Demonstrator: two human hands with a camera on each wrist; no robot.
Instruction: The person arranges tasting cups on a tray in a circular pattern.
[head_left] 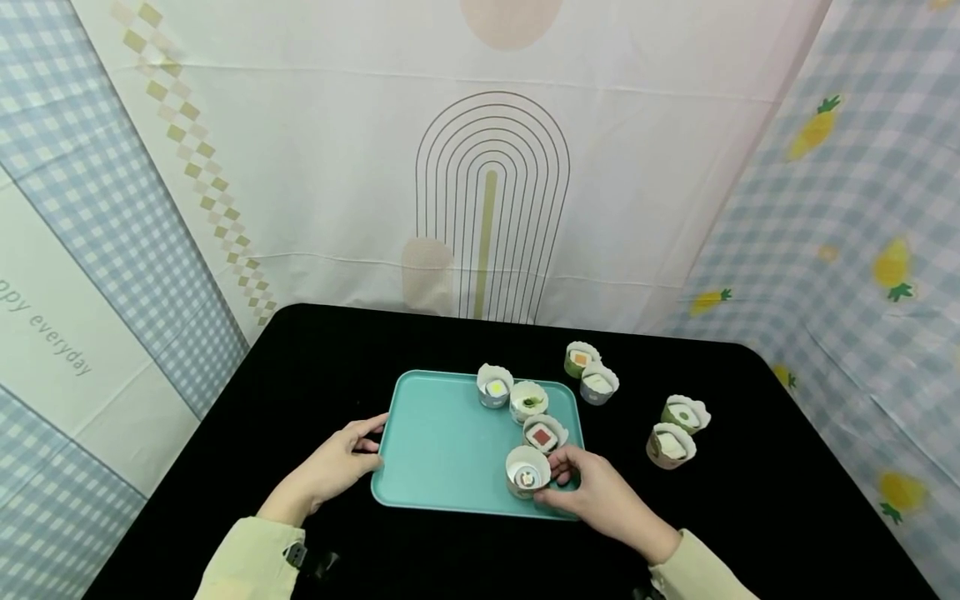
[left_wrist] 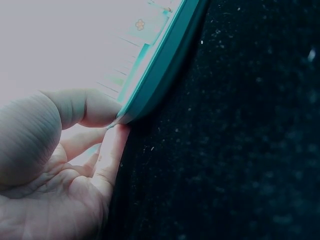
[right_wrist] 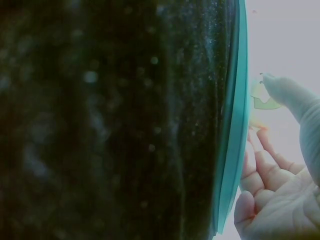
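My left hand [head_left: 341, 458] pinches the left edge of a turquoise tray [head_left: 442, 442] on the black table. In the left wrist view, thumb and finger [left_wrist: 114, 145] meet at the tray's rim. At the tray's front right, my right hand [head_left: 603, 496] grips a paper baking cup [head_left: 527, 458] between thumb and fingers; a small patterned piece lies inside it. Behind it on the tray stand a cup with a red-topped square [head_left: 543, 435], one with a green piece [head_left: 529, 402] and one with a yellow-spotted piece [head_left: 495, 385].
Right of the tray, on the black tabletop [head_left: 330, 358], a green cup [head_left: 576, 367] and a grey cup [head_left: 599, 385] touch at the back. Farther right sit another green cup [head_left: 684, 413] and a brownish cup [head_left: 670, 447]. Patterned cloth [head_left: 337, 167] hangs behind the table.
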